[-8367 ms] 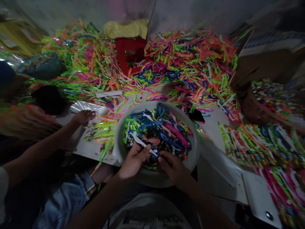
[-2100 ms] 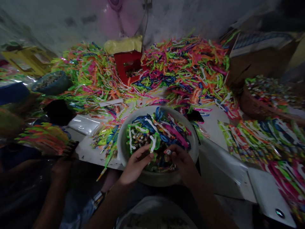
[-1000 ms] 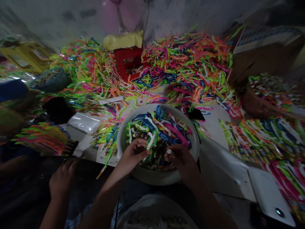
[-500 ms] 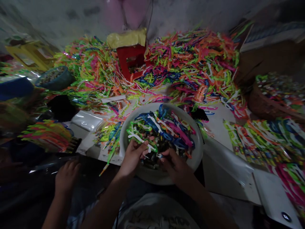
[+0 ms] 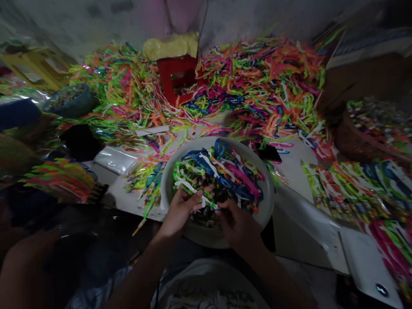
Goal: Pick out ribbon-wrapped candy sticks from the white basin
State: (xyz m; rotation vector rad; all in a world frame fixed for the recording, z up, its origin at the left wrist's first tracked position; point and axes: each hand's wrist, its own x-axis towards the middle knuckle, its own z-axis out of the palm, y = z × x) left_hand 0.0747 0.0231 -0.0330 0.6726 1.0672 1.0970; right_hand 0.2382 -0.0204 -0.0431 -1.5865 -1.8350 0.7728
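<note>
My left hand (image 5: 180, 211) is closed on a white and green plastic strip (image 5: 187, 186), thin and branched, above a white basin (image 5: 206, 240). The fingertips of my right hand (image 5: 237, 223) pinch a small bluish piece (image 5: 217, 207) against the strip's right end; its exact kind is too small to tell. Inside the basin, blue, pink and white plastic strips (image 5: 243, 178) lie over a heap of small dark pieces (image 5: 206, 219). My fingers hide part of that heap.
Large piles of neon plastic strips (image 5: 260, 77) surround a red stool (image 5: 175, 79). At right are rows of strips (image 5: 350, 184) and a brown tub (image 5: 350, 133). A blue bowl (image 5: 72, 105) stands left. Another person's blurred arm (image 5: 28, 257) is at lower left.
My two hands have come together, the bluish piece now meeting the end of the strip. The other person's hand has swung away to the lower left.
</note>
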